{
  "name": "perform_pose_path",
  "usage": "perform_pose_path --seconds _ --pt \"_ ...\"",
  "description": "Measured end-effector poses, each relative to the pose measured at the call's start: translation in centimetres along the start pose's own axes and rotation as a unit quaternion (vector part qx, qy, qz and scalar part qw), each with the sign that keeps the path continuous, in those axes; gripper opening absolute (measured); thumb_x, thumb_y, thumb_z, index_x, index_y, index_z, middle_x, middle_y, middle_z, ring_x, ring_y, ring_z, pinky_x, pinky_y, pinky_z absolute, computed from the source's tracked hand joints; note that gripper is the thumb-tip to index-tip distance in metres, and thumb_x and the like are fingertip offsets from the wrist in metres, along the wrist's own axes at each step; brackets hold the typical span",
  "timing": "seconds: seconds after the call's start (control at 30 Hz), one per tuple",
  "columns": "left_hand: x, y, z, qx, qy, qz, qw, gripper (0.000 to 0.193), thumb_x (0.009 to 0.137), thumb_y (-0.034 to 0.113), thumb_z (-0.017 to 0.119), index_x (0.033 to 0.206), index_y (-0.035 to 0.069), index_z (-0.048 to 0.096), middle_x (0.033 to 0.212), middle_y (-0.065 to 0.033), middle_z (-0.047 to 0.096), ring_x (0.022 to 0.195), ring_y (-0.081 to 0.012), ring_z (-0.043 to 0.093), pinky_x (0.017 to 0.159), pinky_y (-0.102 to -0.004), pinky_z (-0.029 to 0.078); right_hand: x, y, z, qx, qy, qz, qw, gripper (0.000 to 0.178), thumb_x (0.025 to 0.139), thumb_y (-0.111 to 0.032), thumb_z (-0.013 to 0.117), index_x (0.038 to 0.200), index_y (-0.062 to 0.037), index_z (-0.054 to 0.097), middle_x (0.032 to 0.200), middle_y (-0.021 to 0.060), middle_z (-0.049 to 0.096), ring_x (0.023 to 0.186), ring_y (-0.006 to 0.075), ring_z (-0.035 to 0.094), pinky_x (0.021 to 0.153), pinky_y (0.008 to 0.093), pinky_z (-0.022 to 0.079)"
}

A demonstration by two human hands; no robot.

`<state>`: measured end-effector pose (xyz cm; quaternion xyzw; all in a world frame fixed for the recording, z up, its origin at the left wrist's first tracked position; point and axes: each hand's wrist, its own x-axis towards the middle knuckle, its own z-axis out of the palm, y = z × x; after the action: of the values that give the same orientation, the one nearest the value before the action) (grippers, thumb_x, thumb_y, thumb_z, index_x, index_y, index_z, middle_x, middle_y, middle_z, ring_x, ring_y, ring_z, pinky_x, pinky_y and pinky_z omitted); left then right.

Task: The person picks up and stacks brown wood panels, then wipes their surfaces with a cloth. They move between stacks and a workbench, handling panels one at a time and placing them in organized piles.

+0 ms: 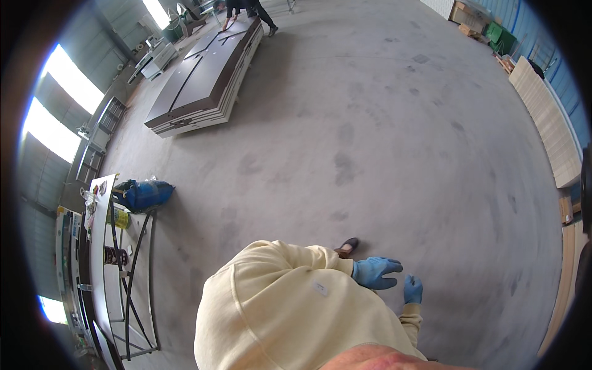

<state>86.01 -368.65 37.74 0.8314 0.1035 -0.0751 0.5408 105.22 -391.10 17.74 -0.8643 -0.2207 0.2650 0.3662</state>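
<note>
Both my hands wear blue gloves, below cream sleeves, and are held over the grey concrete floor (394, 154). My left hand (376, 273) reaches across in front of my body. Its fingers and thumb are apart, with nothing between them. Just to the right of it, not touching, my right hand (413, 290) is raised with its fingers curled in, and no object shows in it. One dark shoe (350, 244) shows beyond my left sleeve.
Far left, a co-worker (250, 7) bends over a long stack of dark-topped panels (203, 77). Nearer on the left stands a metal-framed table (98, 246) with cans and a blue bag (145, 194) beside it. Pale boards (546, 120) lean along the right wall.
</note>
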Motion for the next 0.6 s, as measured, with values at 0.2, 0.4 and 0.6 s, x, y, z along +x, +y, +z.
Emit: perform_pose_path --seconds 0.2,0.4,0.6 --pt "14.6 -0.6 -5.3 0.009 0.004 0.053 0.999 0.054 0.098 0.031 0.061 0.142 0.000 0.056 0.149 -0.0226 0.053 0.138 -0.0400 0.050 0.116 -0.0484 0.040 11.6 0.1 -3.2 -0.047 -0.041 0.048 0.997 0.035 0.099 -0.029 0.060 0.095 0.0051 0.067 0.079 0.0224 0.064 0.071 0.0237 0.059 0.070 0.0441 0.049" --pt "28.5 2.9 -6.9 0.010 -0.092 0.130 0.987 0.053 0.097 0.029 0.063 0.140 0.000 0.055 0.144 -0.0253 0.056 0.134 -0.0423 0.053 0.113 -0.0468 0.044 14.6 3.6 -8.6 0.063 0.061 0.067 0.994 0.033 0.097 -0.028 0.062 0.100 0.0035 0.069 0.087 0.0244 0.068 0.079 0.0208 0.062 0.077 0.0419 0.052" --pt "42.3 7.6 -2.3 0.019 -0.218 0.189 0.957 0.050 0.093 0.026 0.072 0.132 -0.004 0.061 0.132 -0.0243 0.064 0.123 -0.0424 0.061 0.105 -0.0464 0.050 14.9 8.6 -14.6 0.074 0.202 0.222 0.951 0.042 0.095 -0.043 0.060 0.097 -0.0028 0.072 0.105 0.0243 0.072 0.096 0.0454 0.065 0.084 0.0472 0.052"
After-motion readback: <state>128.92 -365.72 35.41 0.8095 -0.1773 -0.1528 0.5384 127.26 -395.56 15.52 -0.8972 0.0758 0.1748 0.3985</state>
